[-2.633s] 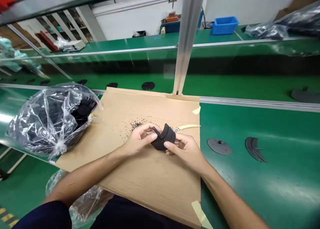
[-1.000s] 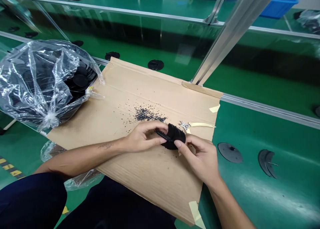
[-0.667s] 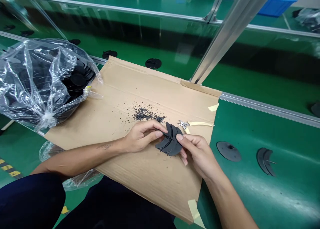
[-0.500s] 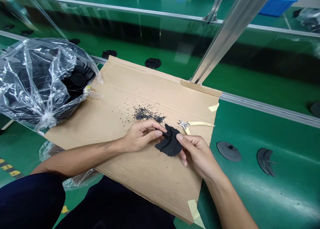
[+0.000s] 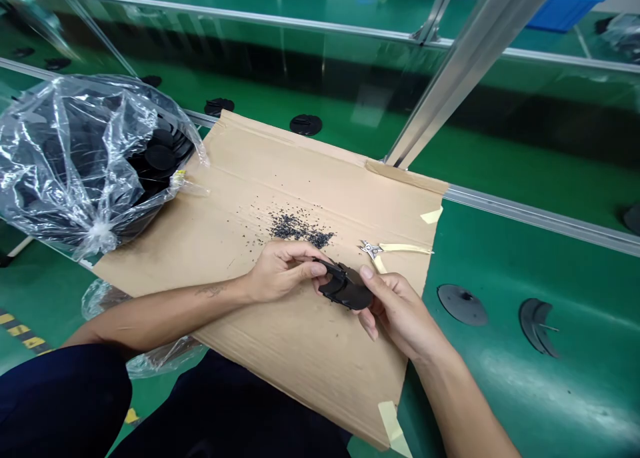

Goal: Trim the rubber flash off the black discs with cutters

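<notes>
Between my two hands is a round black plastic part (image 5: 353, 294), tilted above the cardboard sheet (image 5: 280, 351). My left hand (image 5: 287, 269) pinches its left side, thumb on top. The right edge sits in my right hand (image 5: 393, 305), between the thumb and fingers. Just beyond my left hand lies a scatter of small black plastic bits (image 5: 297, 228). A pair of side cutters (image 5: 387, 249) with pale yellow handles rests on the cardboard beyond my right hand, its jaws apart.
A clear plastic bag (image 5: 80, 171) of black parts stands at the left. On the green table, right, lie a black disc (image 5: 463, 305) and a curved black part (image 5: 537, 327). More black discs (image 5: 306, 125) lie past the cardboard. A metal post (image 5: 465, 78) rises at the back.
The black plastic part has been tipped in my hands, so its face now shows more edge-on. Both hands keep hold of it, and the cutters lie still.
</notes>
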Demonstrator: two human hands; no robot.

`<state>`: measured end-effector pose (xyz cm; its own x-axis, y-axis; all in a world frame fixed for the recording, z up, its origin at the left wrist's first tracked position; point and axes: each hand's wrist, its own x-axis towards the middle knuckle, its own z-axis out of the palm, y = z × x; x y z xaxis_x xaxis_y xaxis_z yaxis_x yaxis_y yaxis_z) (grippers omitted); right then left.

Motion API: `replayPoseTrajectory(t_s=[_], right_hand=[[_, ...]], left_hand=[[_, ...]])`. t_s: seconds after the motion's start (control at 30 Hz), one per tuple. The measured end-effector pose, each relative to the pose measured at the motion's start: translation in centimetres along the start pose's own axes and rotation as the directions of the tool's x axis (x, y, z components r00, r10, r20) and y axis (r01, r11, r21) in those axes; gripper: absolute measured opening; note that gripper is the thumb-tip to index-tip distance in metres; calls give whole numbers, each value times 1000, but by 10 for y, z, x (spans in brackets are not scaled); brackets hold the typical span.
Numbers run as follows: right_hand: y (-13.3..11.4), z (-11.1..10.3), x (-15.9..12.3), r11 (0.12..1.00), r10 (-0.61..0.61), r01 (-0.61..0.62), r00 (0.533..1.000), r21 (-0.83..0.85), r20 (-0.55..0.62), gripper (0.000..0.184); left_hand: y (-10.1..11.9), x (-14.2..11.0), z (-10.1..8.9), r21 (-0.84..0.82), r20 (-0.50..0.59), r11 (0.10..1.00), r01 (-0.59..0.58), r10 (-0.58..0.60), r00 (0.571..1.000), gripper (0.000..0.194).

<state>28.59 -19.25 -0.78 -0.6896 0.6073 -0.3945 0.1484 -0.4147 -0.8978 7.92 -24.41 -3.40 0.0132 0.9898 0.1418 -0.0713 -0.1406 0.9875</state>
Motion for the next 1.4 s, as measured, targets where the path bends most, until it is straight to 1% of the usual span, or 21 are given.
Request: replayPoseTrajectory(t_s=[0.17, 0.23, 0.3, 0.33, 0.37, 0.4, 0.47, 0.5, 0.53, 0.57, 0.6, 0.63, 0.7, 0.73, 0.83, 0.9, 1.0, 1.1, 1.17, 1.27, 1.4], right_hand=[[-1, -1, 1, 998, -52, 53, 998, -27, 23, 64], [-1, 0, 1, 990, -117, 115, 993, -79, -16, 59], [-1, 0, -1, 948, -259, 225, 957, -227, -134, 52], [-1, 1, -2, 894, -369, 289, 908, -343, -198, 47], [0, 1, -4, 809, -492, 342, 840, -478, -231, 40], [1, 0, -6, 688, -615, 384, 759, -615, -214, 31], [4, -1, -9, 375, -802, 420, 595, -826, -61, 13], [6, -2, -10, 220, -850, 416, 526, -882, 36, 20], [8, -3, -11, 90, -874, 401, 471, -912, 120, 30], [10, -4, -11, -6, -884, 379, 430, -925, 182, 38], [12, -5, -10, -65, -889, 357, 403, -932, 217, 44], [13, -5, -10, -90, -888, 342, 397, -935, 231, 47], [13, -4, -8, -53, -881, 358, 423, -932, 213, 50], [13, -2, -8, 14, -878, 391, 445, -920, 176, 50], [10, 2, -8, 317, -830, 508, 557, -801, 25, 45], [8, 5, -8, 461, -779, 521, 626, -718, -46, 39], [8, 8, -8, 542, -729, 484, 677, -687, -98, 32], [8, 11, -8, 654, -672, 476, 723, -588, -161, 38], [7, 11, -8, 738, -618, 470, 759, -485, -205, 40], [6, 10, -8, 812, -548, 443, 803, -381, -234, 35], [5, 8, -7, 861, -483, 410, 844, -300, -235, 33]], left_hand=[[-1, -1, -1, 0, 16, 1000, 2, -2, 1000, 34], [-2, -1, -1, 2, 19, 1000, -9, 9, 1000, 31], [-3, 0, -1, 15, 22, 999, -46, 45, 999, 28], [-3, 1, -2, 21, 25, 997, -71, 70, 997, 28], [-3, 2, -2, 27, 31, 995, -93, 92, 995, 28], [-3, 3, -2, 31, 35, 993, -110, 108, 993, 29], [-3, 5, -3, 29, 46, 992, -120, 119, 992, 32], [-2, 5, -3, 23, 46, 993, -112, 110, 993, 33], [-2, 6, -3, 17, 42, 995, -94, 93, 995, 33], [-2, 6, -2, 10, 34, 997, -70, 70, 997, 33], [-2, 6, -2, 0, 24, 999, -41, 41, 999, 32], [-3, 6, -2, -11, 18, 1000, -8, 8, 1000, 30], [-3, 5, -1, -46, 21, 998, 46, -45, 999, 28], [-4, 5, -1, -69, 28, 996, 62, -61, 998, 27], [-4, 6, -2, -115, 42, 989, 97, -92, 995, 26], [-3, 8, -4, -144, 52, 981, 134, -128, 990, 26], [-1, 10, -5, -268, 144, 929, 253, -221, 965, 25], [1, 12, -6, -413, 312, 804, 427, -316, 896, 23], [1, 13, -6, -479, 404, 712, 514, -341, 849, 23], [2, 14, -6, -541, 463, 625, 563, -338, 819, 23], [2, 14, -7, -540, 477, 627, 562, -322, 818, 21]])
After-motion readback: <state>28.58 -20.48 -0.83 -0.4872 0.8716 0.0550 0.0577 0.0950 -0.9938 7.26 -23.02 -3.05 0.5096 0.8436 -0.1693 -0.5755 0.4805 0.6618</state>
